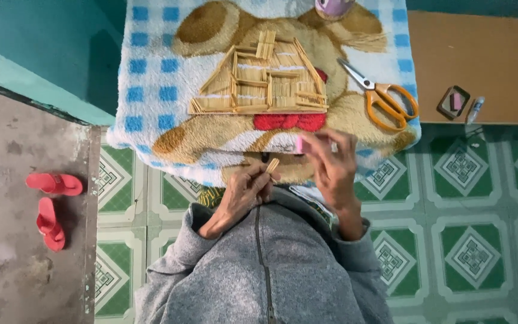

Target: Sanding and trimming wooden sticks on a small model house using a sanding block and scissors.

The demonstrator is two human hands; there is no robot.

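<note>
A flat house shape made of wooden sticks (261, 78) lies on a fleecy blanket (151, 72) with a blue check and a brown bear print. My left hand (244, 193) pinches a short wooden stick (272, 165) near the blanket's front edge. My right hand (331, 165) is closed on a small pink tube (299, 144), its tip pointing left toward the stick. Both hands are below the stick house and apart from it.
Orange-handled scissors (379, 96) lie on the blanket at right. A brown table (487, 54) beside it carries a small dark tray with a pink piece (454, 102) and a small tube (475, 109). Red sandals (50, 204) sit on the concrete floor at left. A pink cup (333, 7) stands at the top.
</note>
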